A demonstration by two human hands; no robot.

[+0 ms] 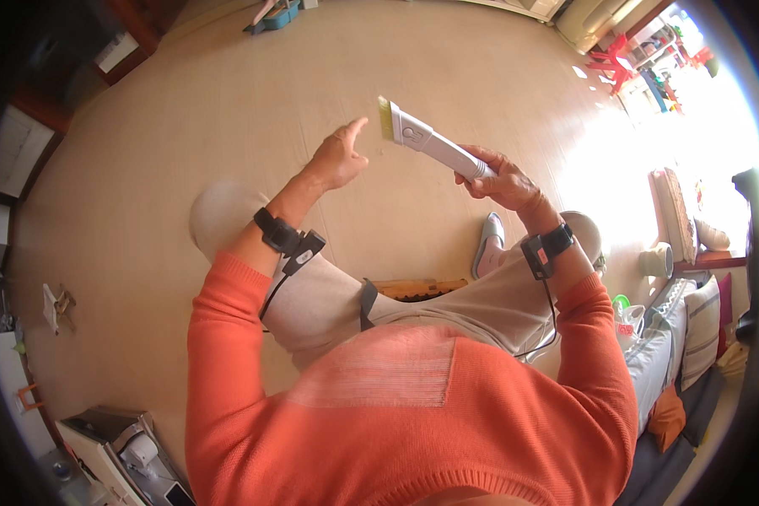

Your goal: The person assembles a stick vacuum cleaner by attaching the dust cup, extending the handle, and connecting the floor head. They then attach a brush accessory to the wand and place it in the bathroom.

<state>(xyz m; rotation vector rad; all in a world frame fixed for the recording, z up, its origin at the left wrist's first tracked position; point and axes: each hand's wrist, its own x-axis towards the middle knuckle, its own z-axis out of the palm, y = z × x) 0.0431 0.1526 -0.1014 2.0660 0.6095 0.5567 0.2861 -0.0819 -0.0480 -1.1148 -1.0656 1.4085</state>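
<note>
Right hand closed around white brush handle, bristle end far-left, left hand open, empty, just beside bristles, beige floor beneath, sofa cushions right.

Bright right-side glare, fisheye-bent, dark edges

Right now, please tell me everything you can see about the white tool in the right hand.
The white tool is a long, slim piece that looks like plastic, with a wider flat head ending in a short yellow-green bristle strip. It is held in the air above the pale floor, slanting up and to the left. The right hand grips its lower end. The left hand is close to the bristles, one finger pointing at them, not touching.
</note>
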